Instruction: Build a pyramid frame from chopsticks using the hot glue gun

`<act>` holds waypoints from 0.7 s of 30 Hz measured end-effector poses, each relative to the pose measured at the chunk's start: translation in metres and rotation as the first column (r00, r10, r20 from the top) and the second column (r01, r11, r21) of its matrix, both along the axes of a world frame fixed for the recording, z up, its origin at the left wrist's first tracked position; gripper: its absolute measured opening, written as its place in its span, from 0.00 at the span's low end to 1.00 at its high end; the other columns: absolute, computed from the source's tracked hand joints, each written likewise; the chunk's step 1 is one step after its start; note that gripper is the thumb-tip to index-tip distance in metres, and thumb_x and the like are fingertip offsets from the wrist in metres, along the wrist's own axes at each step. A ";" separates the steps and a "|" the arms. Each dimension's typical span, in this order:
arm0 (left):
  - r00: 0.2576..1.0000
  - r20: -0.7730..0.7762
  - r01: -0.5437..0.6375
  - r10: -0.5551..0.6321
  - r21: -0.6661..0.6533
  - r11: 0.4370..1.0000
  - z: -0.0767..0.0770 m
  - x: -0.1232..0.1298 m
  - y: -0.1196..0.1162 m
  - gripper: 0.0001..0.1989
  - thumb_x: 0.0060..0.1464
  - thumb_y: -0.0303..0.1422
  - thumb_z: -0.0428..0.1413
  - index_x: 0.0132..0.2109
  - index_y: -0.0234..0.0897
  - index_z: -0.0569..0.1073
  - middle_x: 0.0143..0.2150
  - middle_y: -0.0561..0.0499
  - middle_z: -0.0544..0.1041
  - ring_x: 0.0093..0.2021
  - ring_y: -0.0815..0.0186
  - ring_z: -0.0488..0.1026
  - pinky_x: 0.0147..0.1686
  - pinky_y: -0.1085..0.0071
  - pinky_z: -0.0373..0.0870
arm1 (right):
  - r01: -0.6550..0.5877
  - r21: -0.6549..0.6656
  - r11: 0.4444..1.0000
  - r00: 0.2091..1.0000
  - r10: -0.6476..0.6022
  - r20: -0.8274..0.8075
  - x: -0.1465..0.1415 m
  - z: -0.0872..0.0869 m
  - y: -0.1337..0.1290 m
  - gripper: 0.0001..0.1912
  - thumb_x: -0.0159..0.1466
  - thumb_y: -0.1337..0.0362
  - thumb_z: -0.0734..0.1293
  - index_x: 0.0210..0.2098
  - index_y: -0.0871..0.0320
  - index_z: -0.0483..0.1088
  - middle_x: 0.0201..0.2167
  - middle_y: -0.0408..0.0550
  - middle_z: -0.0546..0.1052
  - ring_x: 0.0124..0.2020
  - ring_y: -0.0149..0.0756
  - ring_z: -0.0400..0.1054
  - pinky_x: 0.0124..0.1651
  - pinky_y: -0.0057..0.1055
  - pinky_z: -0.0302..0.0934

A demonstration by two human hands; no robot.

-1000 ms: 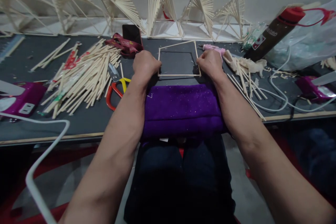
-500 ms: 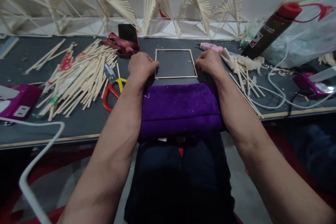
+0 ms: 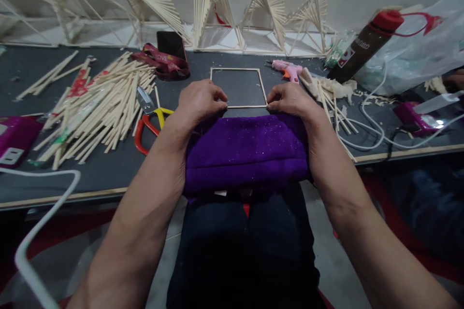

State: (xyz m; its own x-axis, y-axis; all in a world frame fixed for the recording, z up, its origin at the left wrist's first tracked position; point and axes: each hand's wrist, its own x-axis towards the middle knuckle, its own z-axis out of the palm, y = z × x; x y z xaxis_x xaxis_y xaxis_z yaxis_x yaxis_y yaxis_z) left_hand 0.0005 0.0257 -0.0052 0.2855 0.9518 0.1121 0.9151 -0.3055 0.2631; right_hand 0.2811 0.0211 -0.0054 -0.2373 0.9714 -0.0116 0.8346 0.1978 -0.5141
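Note:
A thin rectangular frame of wooden sticks [image 3: 246,106] lies flat on the dark tabletop in front of me. My left hand [image 3: 201,99] is closed in a pinch at its near left corner, which the fingers partly hide. At the near right corner, my right hand [image 3: 290,98] pinches the frame between thumb and fingertips. A purple cloth [image 3: 246,149] covers the table edge under my wrists. Just beyond my right hand lies a pink glue gun [image 3: 288,68]. Scissors with red and yellow handles [image 3: 148,128] rest left of my left forearm.
Loose wooden sticks [image 3: 108,106] are heaped on the left. Several twisted stick models [image 3: 208,14] stand along the wall. A dark bottle with a red cap [image 3: 362,48] leans by a plastic bag [image 3: 409,58] on the right. A white cable [image 3: 377,116] loops there; a maroon lanyard [image 3: 163,62] lies behind.
Both hands have slid from the frame's left and right sides toward its near corners. More of the glue gun shows now. The view has shifted slightly.

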 end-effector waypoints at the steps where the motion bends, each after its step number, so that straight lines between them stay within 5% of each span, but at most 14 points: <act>1: 1.000 0.005 0.001 -0.001 -0.001 1.000 -0.001 0.000 0.001 0.13 0.56 0.35 0.63 0.46 0.46 0.88 0.47 0.47 0.85 0.52 0.53 0.80 0.52 0.62 0.73 | 0.001 0.001 1.000 1.000 -0.001 -0.009 -0.002 0.001 -0.001 0.08 0.58 0.70 0.75 0.38 0.61 0.83 0.33 0.49 0.84 0.34 0.36 0.75 0.38 0.33 0.64; 14: 0.999 0.002 0.052 -0.052 -0.083 0.995 0.000 0.000 0.003 0.15 0.56 0.31 0.58 0.46 0.39 0.88 0.46 0.42 0.86 0.51 0.49 0.80 0.52 0.57 0.73 | -0.152 0.123 0.981 0.988 0.152 0.006 0.001 -0.012 0.015 0.05 0.57 0.68 0.74 0.34 0.58 0.83 0.34 0.47 0.82 0.37 0.37 0.74 0.43 0.35 0.63; 21: 0.998 -0.022 0.052 -0.054 -0.092 0.994 0.002 0.001 0.002 0.16 0.57 0.32 0.58 0.48 0.39 0.88 0.49 0.40 0.86 0.52 0.48 0.81 0.52 0.57 0.74 | -0.086 0.093 0.992 0.990 0.096 -0.108 0.003 -0.012 0.010 0.07 0.60 0.63 0.73 0.33 0.60 0.83 0.30 0.50 0.82 0.33 0.37 0.74 0.39 0.34 0.65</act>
